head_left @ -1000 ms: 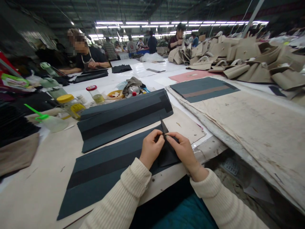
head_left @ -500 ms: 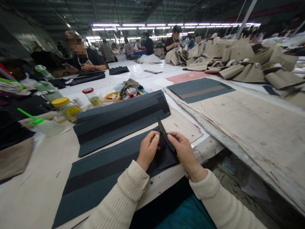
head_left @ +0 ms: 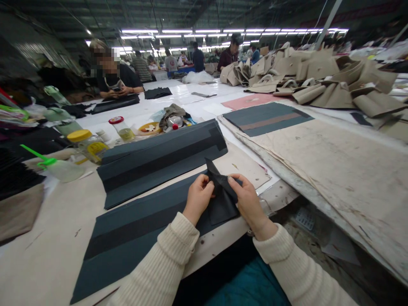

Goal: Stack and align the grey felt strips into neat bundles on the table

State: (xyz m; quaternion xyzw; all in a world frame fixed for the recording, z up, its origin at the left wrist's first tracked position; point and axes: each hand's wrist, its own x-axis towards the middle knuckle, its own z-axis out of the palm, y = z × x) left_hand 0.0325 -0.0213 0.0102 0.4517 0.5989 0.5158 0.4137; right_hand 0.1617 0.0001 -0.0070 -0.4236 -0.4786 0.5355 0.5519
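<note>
My left hand (head_left: 200, 195) pinches one side of a small black sheet piece (head_left: 219, 180) with thumb and curled fingers. On its other side, my right hand (head_left: 247, 197) grips the piece between thumb and forefinger. The piece is bent, and a pointed corner sticks up between my hands. Beneath it lies a black flap (head_left: 221, 210) at the right end of a dark blue-green panel (head_left: 127, 246), which carries a long black strip. Behind this panel rests a stack of similar dark panels (head_left: 162, 159). My curled fingers hide part of the black piece.
Jars, one with a yellow lid (head_left: 87, 144) and one with a red lid (head_left: 121, 127), stand at left near a green-tipped squeeze bottle (head_left: 60, 168). A raised pale board (head_left: 344, 170) at right bears another dark panel (head_left: 264, 117). Beige bag pieces (head_left: 318, 76) are heaped behind. A co-worker (head_left: 117, 78) stands across the table.
The upper corner of the black piece has tipped left and its folds have opened wider. Both hands keep their grip. The co-worker at left has leaned forward with hands lower.
</note>
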